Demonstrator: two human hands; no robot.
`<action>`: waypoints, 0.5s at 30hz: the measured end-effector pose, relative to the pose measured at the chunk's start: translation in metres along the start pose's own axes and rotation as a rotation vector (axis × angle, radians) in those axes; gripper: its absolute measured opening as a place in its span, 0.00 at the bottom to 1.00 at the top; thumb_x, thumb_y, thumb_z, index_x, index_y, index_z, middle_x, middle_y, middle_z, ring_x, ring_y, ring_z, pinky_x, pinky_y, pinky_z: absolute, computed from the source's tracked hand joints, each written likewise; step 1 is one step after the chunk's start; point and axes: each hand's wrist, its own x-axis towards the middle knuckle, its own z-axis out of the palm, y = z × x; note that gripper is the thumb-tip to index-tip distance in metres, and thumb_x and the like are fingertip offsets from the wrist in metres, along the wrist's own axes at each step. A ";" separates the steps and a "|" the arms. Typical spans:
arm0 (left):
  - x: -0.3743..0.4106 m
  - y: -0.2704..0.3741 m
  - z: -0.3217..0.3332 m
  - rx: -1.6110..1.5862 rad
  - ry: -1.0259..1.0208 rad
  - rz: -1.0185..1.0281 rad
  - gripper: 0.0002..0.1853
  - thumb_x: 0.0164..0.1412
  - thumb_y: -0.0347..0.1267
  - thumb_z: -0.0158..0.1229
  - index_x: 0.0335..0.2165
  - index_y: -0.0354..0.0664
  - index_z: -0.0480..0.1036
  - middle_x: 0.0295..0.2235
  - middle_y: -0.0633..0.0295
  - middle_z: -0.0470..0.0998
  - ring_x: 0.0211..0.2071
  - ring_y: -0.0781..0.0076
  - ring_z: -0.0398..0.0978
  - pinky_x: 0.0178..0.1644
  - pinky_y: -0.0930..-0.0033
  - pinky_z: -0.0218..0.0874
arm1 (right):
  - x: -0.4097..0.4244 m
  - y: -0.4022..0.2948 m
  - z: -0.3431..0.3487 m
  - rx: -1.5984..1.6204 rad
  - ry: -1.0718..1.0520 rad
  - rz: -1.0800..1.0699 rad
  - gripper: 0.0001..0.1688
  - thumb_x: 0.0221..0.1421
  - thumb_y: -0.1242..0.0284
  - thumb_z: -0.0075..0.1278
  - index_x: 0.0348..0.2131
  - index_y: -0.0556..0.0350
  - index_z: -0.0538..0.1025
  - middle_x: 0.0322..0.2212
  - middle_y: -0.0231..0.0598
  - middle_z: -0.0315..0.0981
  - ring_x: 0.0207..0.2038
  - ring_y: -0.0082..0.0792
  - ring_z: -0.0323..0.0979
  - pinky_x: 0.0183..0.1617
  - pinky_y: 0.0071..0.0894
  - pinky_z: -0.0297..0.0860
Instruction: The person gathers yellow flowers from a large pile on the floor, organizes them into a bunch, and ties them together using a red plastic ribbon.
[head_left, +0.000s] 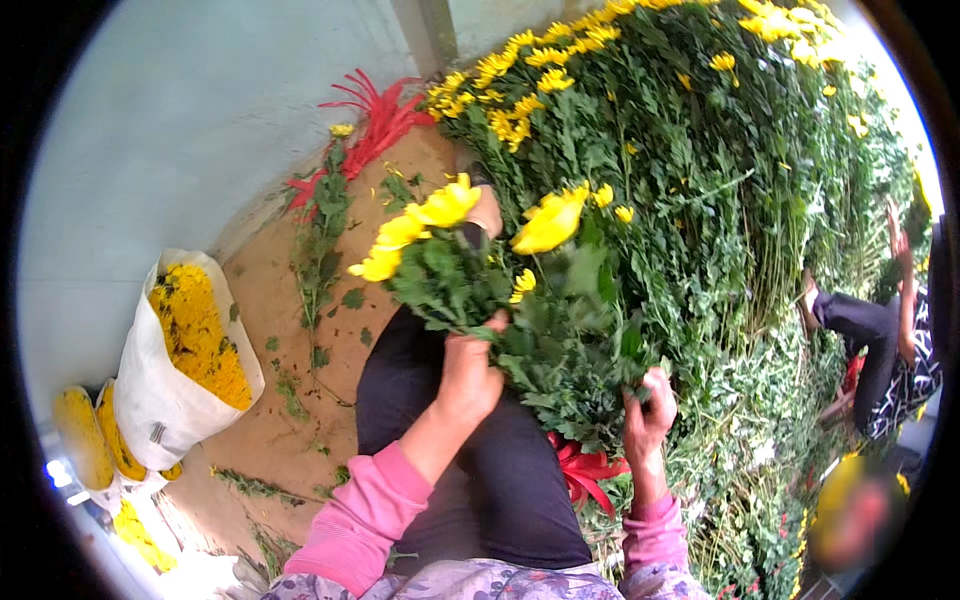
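My left hand (471, 377) grips a small bunch of yellow chrysanthemums (442, 274) by its leafy stems, above my lap. To its right, my right hand (651, 409) has its fingers curled on the green foliage of more chrysanthemum stems (570, 330). A yellow bloom (551, 221), blurred, tops this foliage. Leaves hide the fingertips of my right hand and where the stems run. Red strips (581, 469) lie beside my right thigh, just below the foliage.
A large heap of cut chrysanthemums (675, 165) fills the right side. White sacks (161, 420) of yellow flower heads stand at left by a pale wall (150, 150). Red strips (382, 124) and loose stems (319, 255) lie on the brown floor. Another person (874, 330) sits at far right.
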 end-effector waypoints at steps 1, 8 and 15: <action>0.002 0.003 -0.001 0.037 -0.050 0.005 0.28 0.44 0.10 0.49 0.48 0.31 0.71 0.47 0.54 0.76 0.50 0.63 0.73 0.56 0.66 0.61 | -0.002 -0.012 -0.002 -0.003 -0.038 -0.056 0.16 0.42 0.87 0.51 0.35 0.59 0.73 0.31 0.44 0.71 0.32 0.42 0.72 0.35 0.33 0.69; 0.008 0.024 0.013 -1.686 0.026 -0.509 0.19 0.56 0.28 0.46 0.46 0.34 0.73 0.46 0.54 0.77 0.49 0.58 0.73 0.56 0.59 0.61 | -0.014 -0.039 0.013 -0.049 -0.175 0.026 0.27 0.38 0.91 0.48 0.42 0.58 0.75 0.33 0.45 0.72 0.33 0.46 0.74 0.36 0.35 0.71; 0.003 0.033 0.013 -1.316 0.185 -0.368 0.21 0.54 0.26 0.60 0.48 0.39 0.70 0.45 0.61 0.76 0.45 0.69 0.74 0.52 0.62 0.64 | 0.003 -0.036 0.013 -0.035 -0.307 -0.034 0.18 0.46 0.82 0.54 0.40 0.59 0.77 0.37 0.43 0.75 0.39 0.45 0.74 0.42 0.35 0.71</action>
